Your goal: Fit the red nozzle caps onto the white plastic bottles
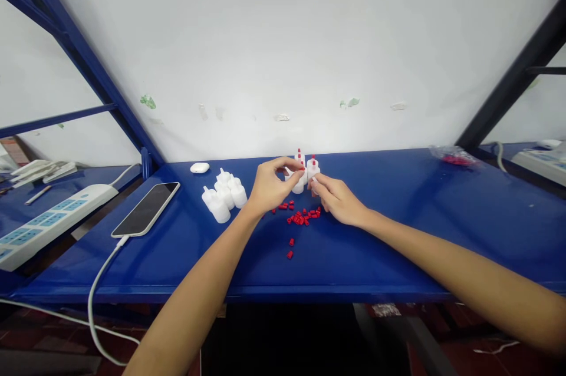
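My left hand [273, 185] is closed in a pinch, thumb and index finger meeting at a small red cap [302, 166]. Just to its right, my right hand [335, 198] has its fingers pressed together by the front of the white bottles; what they hold is too small and covered to make out. Behind the hands stand several white squeeze bottles [313, 171], some with red caps on their nozzles. A white bottle [298, 186] is partly hidden by my left fingers. Loose red caps [299, 218] lie scattered below the hands, with two nearer the front edge.
Left of the hands, several uncapped white bottles [224, 192] stand grouped. A phone [145, 210] on a white cable [92, 299] and a white earbud case [200, 168] lie farther left on the blue table [398, 187]. A plastic bag with red pieces [455, 157] sits at back right.
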A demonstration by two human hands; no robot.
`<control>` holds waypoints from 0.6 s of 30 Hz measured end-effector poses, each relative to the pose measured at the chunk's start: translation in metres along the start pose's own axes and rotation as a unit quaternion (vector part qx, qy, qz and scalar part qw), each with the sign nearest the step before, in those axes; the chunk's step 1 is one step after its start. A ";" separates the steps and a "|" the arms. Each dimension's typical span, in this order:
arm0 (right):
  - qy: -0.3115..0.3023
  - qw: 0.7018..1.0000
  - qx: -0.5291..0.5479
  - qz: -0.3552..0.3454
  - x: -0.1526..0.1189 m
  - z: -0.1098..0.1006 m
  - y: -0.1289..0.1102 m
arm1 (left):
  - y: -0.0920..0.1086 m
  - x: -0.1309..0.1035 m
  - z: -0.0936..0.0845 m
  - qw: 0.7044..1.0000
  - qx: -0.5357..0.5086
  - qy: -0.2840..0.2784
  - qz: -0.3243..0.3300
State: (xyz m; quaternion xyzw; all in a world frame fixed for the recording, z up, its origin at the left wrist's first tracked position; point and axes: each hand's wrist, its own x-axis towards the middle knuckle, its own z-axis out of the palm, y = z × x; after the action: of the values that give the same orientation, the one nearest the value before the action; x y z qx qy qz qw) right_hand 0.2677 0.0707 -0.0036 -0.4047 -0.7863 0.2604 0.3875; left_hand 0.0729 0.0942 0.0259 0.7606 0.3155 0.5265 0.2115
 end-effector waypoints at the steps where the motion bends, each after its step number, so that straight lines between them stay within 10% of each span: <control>1: -0.006 1.000 0.006 -0.007 0.000 0.000 0.000 | 0.001 0.000 0.001 0.999 -0.034 0.007 -0.008; 18: 0.010 0.989 0.147 0.012 0.000 0.002 0.003 | 0.004 -0.009 0.019 0.995 -0.036 -0.097 -0.008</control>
State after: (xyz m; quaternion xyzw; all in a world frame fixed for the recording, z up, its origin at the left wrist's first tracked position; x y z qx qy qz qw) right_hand 0.2679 0.0721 -0.0067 -0.3550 -0.7307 0.3735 0.4478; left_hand 0.0891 0.0849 0.0155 0.7975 0.2805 0.4599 0.2719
